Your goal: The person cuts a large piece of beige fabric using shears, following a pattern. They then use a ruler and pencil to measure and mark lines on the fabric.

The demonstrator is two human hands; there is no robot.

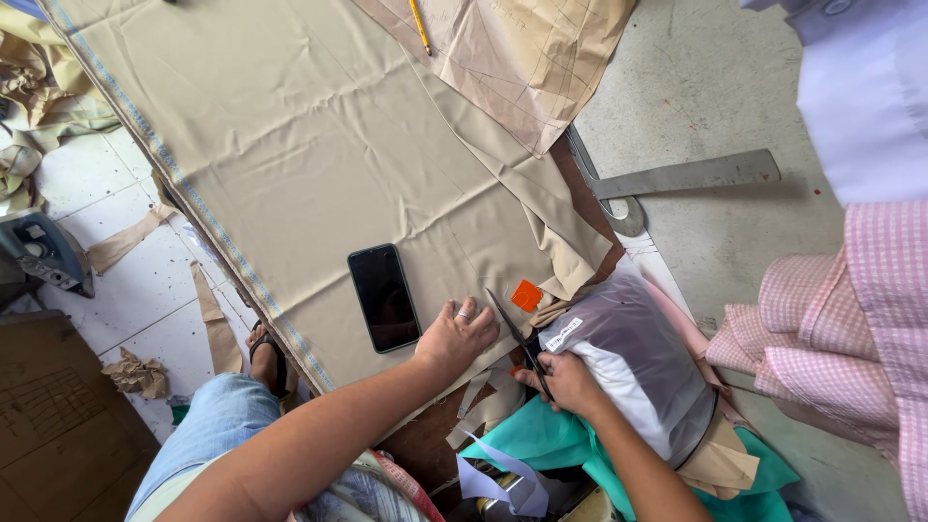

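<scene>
Fabric (319, 145), a broad beige length, lies spread flat over the table and runs from the near middle of the scene out to the far left, its striped selvedge following the left edge. It looks thin and limp, light enough to slide or pucker at a touch, so it likely handles best when pinned flat close to the cut line rather than lifted. The left hand (454, 336) does just that: palm down, fingers spread and pressed on the cloth at its near edge, just right of a black phone (384, 296) that rests face up on the fabric. The right hand (568, 382) is closed round the handles of a pair of scissors (519, 340), whose dark blades point away toward a small orange square of tailor's chalk (526, 295); the blades seem slightly parted at the cloth's ragged near edge, though the angle makes this hard to be sure of. Scissors are stiff and heavy by comparison (held at the loops, well clear of the edges). Beside the right hand sits a grey and white plastic-wrapped bundle (633, 362), with teal cloth (551, 440) below it. Farther off lie a paper pattern (522, 58), a yellow pencil (420, 26) and a metal square ruler (686, 176)
</scene>
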